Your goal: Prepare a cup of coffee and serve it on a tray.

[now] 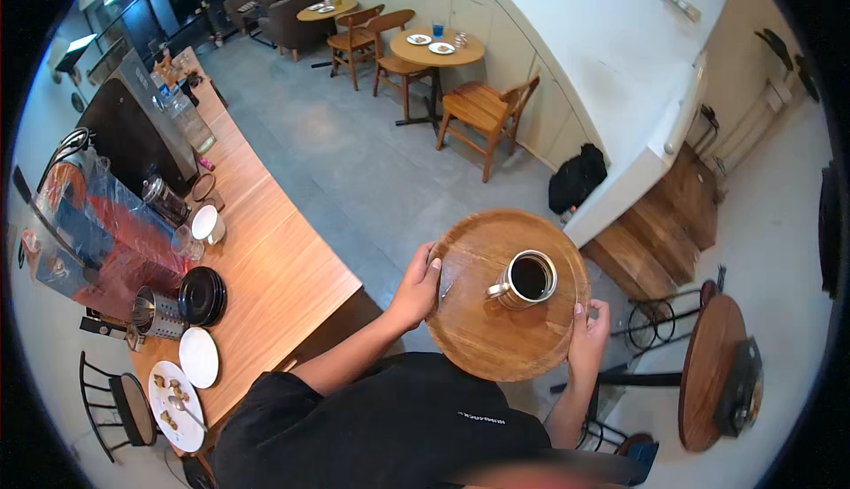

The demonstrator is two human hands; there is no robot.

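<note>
A round wooden tray (pixel 478 346) is held level in front of me between both hands. My left hand (pixel 417 288) grips its left rim, thumb on top. On the opposite rim, my right hand (pixel 587 335) has its thumb over the edge and fingers partly hidden beneath. Right of the tray's middle stands a metal-looking mug (pixel 513 297) of dark liquid, its handle turned to the left. Neither hand touches the mug.
To my left runs a wooden counter (pixel 272 223) with stacked black plates (pixel 201 296), a white plate of food (pixel 178 402) and a white cup (pixel 208 224). Ahead are a round table (pixel 438 57) and a wooden chair (pixel 488 113). Wooden steps (pixel 654 223) rise at right.
</note>
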